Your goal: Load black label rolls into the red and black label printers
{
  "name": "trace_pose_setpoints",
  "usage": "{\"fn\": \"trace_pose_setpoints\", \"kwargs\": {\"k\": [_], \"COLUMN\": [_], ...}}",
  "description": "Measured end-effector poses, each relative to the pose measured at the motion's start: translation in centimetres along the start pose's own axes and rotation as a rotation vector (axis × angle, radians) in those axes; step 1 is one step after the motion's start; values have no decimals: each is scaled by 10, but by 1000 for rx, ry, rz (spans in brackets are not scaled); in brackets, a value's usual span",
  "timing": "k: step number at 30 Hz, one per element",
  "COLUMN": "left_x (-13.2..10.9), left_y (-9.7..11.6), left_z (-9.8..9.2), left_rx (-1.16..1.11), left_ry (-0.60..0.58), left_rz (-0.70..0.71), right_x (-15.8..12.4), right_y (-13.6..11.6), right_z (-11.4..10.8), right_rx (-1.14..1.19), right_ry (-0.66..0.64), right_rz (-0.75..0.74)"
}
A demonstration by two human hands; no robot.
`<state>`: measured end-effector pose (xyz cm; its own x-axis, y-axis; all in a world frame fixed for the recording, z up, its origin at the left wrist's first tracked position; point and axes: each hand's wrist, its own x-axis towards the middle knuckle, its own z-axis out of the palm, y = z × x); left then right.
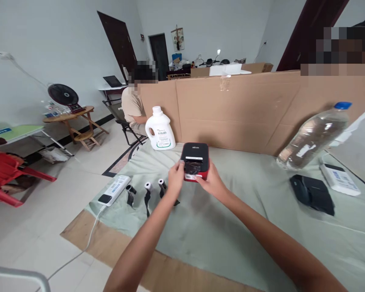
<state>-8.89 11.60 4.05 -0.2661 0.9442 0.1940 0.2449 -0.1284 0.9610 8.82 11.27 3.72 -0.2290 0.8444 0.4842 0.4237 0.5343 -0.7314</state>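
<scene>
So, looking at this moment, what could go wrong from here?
The black-and-red device is held at its sides between the left hand and the right hand; if either grip loosens, it might slip.

The left forearm passes close by three small rolls with dark strips trailing from them, so a sweep of that arm could knock one over.

The white cord runs off the table's edge, where it might get snagged.

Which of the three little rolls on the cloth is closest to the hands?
The rightmost roll, just left of the left hand. The middle roll and the leftmost roll sit farther away from it.
</scene>
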Motion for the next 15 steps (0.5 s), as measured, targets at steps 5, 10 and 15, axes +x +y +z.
{"fn": "trace_pose_setpoints", "kwargs": {"k": [5,10,15], "left_x": [-64,-89,-97], "left_y": [1,-10,-17], "left_z": [79,110,111], "left_rx": [-26,-62,-74], "left_ry": [-99,-51,-63], "left_rz": [-49,-47,-97], "right_x": [-67,-95,-99], "right_y": [31,45,44], "right_z": [-58,-71,-71], "right_rx": [-94,-124,-127], "right_ry": [71,112,61], "right_rz": [94,178,207]}}
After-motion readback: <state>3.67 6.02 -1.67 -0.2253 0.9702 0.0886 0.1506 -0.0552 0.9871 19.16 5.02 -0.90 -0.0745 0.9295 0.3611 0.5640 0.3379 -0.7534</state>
